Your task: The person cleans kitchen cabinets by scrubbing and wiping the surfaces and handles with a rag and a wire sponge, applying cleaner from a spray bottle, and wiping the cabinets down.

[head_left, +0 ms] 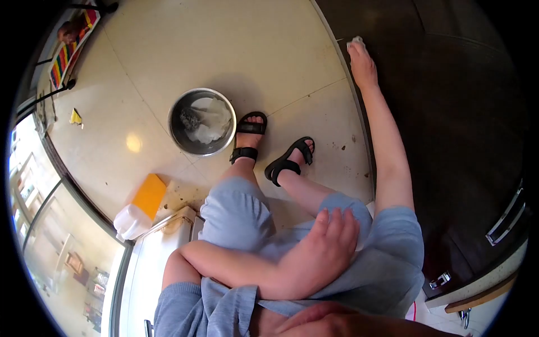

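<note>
Floor (224,45): pale, smooth, laid in large tiles with thin joints; a bright spot of reflected light near the left side. Panel (449,112): dark, flat, low sheen, upright along the right. Window (45,241): glass in dark framing, at lower left. Shirt (387,264): grey-blue, soft fabric, loosely creased. Shorts (238,213): similar grey-blue, gathered in folds over the thigh. Bowl (178,135): round, deep, of shiny metal; on the floor just beside one foot; inside, pale translucent sheeting, crumpled, and a dark grey scrubber of tangled texture. Container (149,195): orange and white, angular at the orange part, rounded at the white; on the floor at left. Left hand (325,241): open, fingers extended side by side, back upward, across the lap; contact with the shorts unclear. Sandals (251,126): black, strapped, open-toed. Right hand (365,67): at the end of an outstretched arm; fingers closed over the cloth, against the panel near its edge. Handle (507,216): bright metal, straight bar. Cloth (357,40): whitish, wadded, partly hidden under the right fingertips. Scrap (76,117): yellow, small, folded-looking, on the floor.
</note>
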`<state>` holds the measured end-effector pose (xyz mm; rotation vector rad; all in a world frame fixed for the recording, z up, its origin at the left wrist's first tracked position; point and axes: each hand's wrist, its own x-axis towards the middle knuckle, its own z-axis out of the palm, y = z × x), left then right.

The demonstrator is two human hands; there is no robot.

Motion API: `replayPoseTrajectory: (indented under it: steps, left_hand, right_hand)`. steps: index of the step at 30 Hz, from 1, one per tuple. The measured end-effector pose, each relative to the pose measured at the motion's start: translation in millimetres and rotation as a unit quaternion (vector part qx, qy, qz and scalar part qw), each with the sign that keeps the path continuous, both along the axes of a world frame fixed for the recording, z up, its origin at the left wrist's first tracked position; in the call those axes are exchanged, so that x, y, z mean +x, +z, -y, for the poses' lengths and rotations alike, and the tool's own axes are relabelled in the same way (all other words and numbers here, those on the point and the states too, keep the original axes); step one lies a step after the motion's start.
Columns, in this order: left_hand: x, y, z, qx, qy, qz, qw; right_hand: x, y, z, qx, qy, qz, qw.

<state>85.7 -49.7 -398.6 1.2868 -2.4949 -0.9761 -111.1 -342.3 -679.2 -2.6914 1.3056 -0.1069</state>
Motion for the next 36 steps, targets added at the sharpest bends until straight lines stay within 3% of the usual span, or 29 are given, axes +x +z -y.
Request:
replayPoseTrajectory:
  steps: [3, 7, 10, 11, 15, 17, 20, 23, 24, 27, 30, 34, 36]
  left_hand:
    - [-2.9, -2.3, 3.5, 0.011, 0.010, 0.018, 1.000]
    - [-2.4, -4.6, 8.0, -0.006, 0.015, 0.037, 0.999]
    - [0.2, -2.1, 4.2, -0.004, 0.005, 0.015, 1.000]
    - [1.0, -2.7, 4.2, -0.003, 0.002, 0.007, 1.000]
    - [-1.3, 3.7, 1.1, 0.003, -0.018, -0.017, 1.000]
    - [-8.7, 4.6, 0.1, -0.012, -0.016, -0.021, 1.000]
    - [-22.2, 9.1, -6.0, -0.042, -0.019, -0.040, 0.998]
    - [-25.8, 14.4, -15.4, -0.050, -0.033, -0.042, 0.997]
    - [-25.7, 15.7, -18.6, -0.049, -0.039, -0.044, 0.997]
    - [-21.1, 16.8, -25.0, -0.045, -0.056, -0.048, 0.996]
    - [-18.3, 16.9, -25.8, -0.044, -0.053, -0.059, 0.996]
    - [-28.8, 15.2, -24.3, -0.051, -0.032, -0.069, 0.996]
    - [-30.4, 16.7, -24.3, -0.053, -0.030, -0.069, 0.996]
  right_hand:
    - [8.1, -61.4, 34.0, -0.005, -0.008, -0.038, 0.999]
    - [10.9, -79.4, 0.7, -0.017, -0.015, -0.105, 0.994]
    - [-35.4, -105.3, -24.7, 0.052, -0.004, -0.248, 0.967]
    - [-41.3, -103.2, -25.3, 0.042, -0.011, -0.218, 0.975]
    - [-14.6, -46.8, -20.8, -0.008, -0.012, -0.060, 0.998]
    - [9.5, -12.6, 4.0, -0.160, 0.068, -0.088, 0.981]
    - [-4.9, 16.0, -14.0, -0.145, 0.074, -0.126, 0.979]
    - [-93.9, -14.8, -90.1, -0.159, 0.033, -0.232, 0.959]
    - [-110.0, -2.9, -124.2, -0.083, -0.028, -0.211, 0.974]
    - [-173.5, -14.1, -183.2, 0.034, -0.077, -0.293, 0.953]
    - [-119.0, 27.0, -143.7, -0.039, -0.075, -0.253, 0.964]
    - [-17.9, 104.1, -42.9, -0.248, -0.015, -0.079, 0.965]
    - [-13.9, 104.7, -47.3, -0.254, -0.040, -0.104, 0.961]
